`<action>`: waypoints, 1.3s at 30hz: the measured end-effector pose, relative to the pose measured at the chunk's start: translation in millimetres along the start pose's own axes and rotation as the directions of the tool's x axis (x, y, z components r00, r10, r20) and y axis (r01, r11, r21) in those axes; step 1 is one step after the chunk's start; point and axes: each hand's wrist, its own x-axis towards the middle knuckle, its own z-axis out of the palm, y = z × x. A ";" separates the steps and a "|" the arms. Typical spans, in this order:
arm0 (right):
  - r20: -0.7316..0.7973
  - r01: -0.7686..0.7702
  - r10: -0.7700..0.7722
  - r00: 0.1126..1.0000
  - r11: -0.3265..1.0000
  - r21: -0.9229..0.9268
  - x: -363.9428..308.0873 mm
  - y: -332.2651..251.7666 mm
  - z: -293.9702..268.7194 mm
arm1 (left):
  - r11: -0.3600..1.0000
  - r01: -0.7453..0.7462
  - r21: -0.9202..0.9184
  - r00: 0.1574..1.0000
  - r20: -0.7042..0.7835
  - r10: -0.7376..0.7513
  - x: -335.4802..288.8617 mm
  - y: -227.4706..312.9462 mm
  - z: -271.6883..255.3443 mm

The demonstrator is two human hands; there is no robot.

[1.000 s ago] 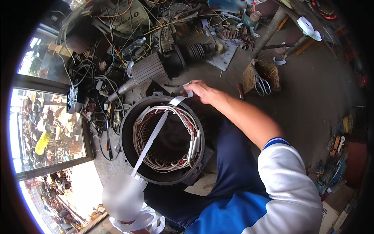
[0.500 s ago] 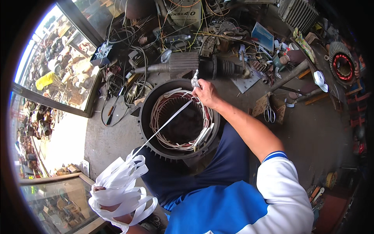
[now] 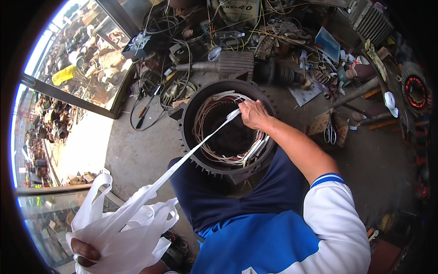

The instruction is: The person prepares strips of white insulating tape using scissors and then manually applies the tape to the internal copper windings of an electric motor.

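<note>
Between my knees stands a round dark motor housing [image 3: 186, 125] with a ring of white and reddish winding wires [image 3: 199, 137] inside. At the upper right of that ring, my right hand [image 3: 255, 115] is closed on a white cloth tape [image 3: 175, 168], fingers against the winding. Whether the tape passes round the wires there is hidden by the fingers. From that spot the tape runs taut to a loose, looped bunch at the lower left. My left hand [image 3: 85, 252] is closed around the bunch; the loops cover most of it, leaving a few fingertips showing.
Beyond the housing lies a ribbed cylindrical motor part [image 3: 235, 64] among cables and scrap. Scissors [image 3: 330, 133] rest on cardboard to the right. A screwdriver [image 3: 142, 116] is on the floor at left, near a glass door frame [image 3: 68, 96]. Another stator with red windings [image 3: 415, 91] stands far right.
My left hand has moved down and left, and the tape bunch has spread out. My right hand has pulled lower over the winding; the tape end above its fingers no longer shows. The view has shifted.
</note>
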 end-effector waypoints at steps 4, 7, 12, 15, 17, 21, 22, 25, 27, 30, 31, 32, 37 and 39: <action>-0.081 0.052 -0.052 0.995 0.999 -0.002 1.2 -2.5 15.8 | 0.984 -0.164 0.067 0.985 0.061 0.160 41.8 34.7 10.8; -0.105 -0.023 0.033 0.994 0.995 0.092 6.9 2.6 12.7 | 0.949 -0.294 0.109 0.951 0.130 0.280 76.3 69.3 28.8; -0.127 -0.064 0.093 0.987 0.975 0.213 5.8 12.3 12.5 | 0.864 -0.496 0.088 0.850 0.255 0.462 131.3 130.1 89.4; -0.120 -0.123 0.151 0.981 0.969 0.216 0.4 19.4 14.5 | 0.801 -0.599 0.011 0.756 0.338 0.561 158.0 167.2 156.1; -0.148 -0.044 0.079 0.986 0.972 0.230 15.9 0.4 30.3 | 0.739 -0.672 0.037 0.694 0.379 0.612 168.0 209.8 171.6; -0.301 -0.078 0.144 0.943 0.972 0.222 17.4 3.5 37.8 | 0.576 -0.813 -0.087 0.486 0.444 0.753 168.9 304.0 267.0; -0.266 -0.091 0.160 0.951 0.963 0.254 17.7 2.3 32.5 | 0.532 -0.839 -0.114 0.433 0.451 0.780 165.4 325.7 290.2; -0.127 -0.124 0.177 0.976 0.931 0.342 17.6 -11.2 16.9 | 0.399 -0.903 -0.158 0.284 0.476 0.832 143.8 387.2 356.9; -0.098 -0.220 0.256 0.962 0.934 0.280 2.8 29.7 16.0 | 0.281 -0.908 -0.309 0.119 0.455 0.883 104.0 439.0 449.7; -0.110 -0.113 0.141 0.984 0.966 0.232 12.1 -7.2 20.9 | 0.185 -0.952 -0.246 0.014 0.566 0.825 62.8 472.5 512.7; -0.074 -0.094 0.116 0.990 0.963 0.253 14.1 -5.7 27.9 | 0.141 -0.964 -0.225 -0.039 0.645 0.763 40.4 472.0 544.9; 0.237 -0.134 0.070 0.969 0.955 0.265 16.4 -9.1 7.8 | 0.107 -0.976 -0.188 -0.069 0.741 0.668 23.5 456.3 573.0; 0.071 -0.183 0.171 0.983 0.961 0.207 38.1 -17.4 52.5 | 0.119 -0.970 -0.213 -0.194 0.969 0.155 -31.7 371.3 660.5; 0.113 -0.161 0.138 0.984 0.961 0.226 33.8 -19.2 32.9 | 0.164 -0.956 -0.244 -0.236 0.969 0.069 -18.8 354.1 661.5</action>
